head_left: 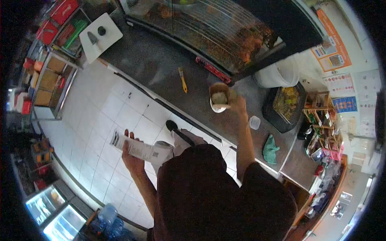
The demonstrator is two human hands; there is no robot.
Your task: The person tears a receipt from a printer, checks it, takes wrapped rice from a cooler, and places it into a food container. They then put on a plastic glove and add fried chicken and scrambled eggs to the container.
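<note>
In my left hand [131, 158], out over the floor, is a long white printed receipt [138, 148] with a dark square code near one end. My right hand [238, 106] reaches over the dark counter [161, 68] with its fingers closed at the rim of a brown and white paper cup [219, 89]. Something pale lies inside the cup; what it is I cannot make out. A small clear plastic tub [254, 123] sits on the counter beside my right forearm. Left of the cup lies a yellow-handled brush [183, 80].
Behind the counter stands a glass display case [209, 32] with browned food inside. To the right are a white bucket [279, 74], a black tray [277, 114] of yellowish food and a green cloth [271, 150]. A white cutting board [106, 40] with a knife lies far left.
</note>
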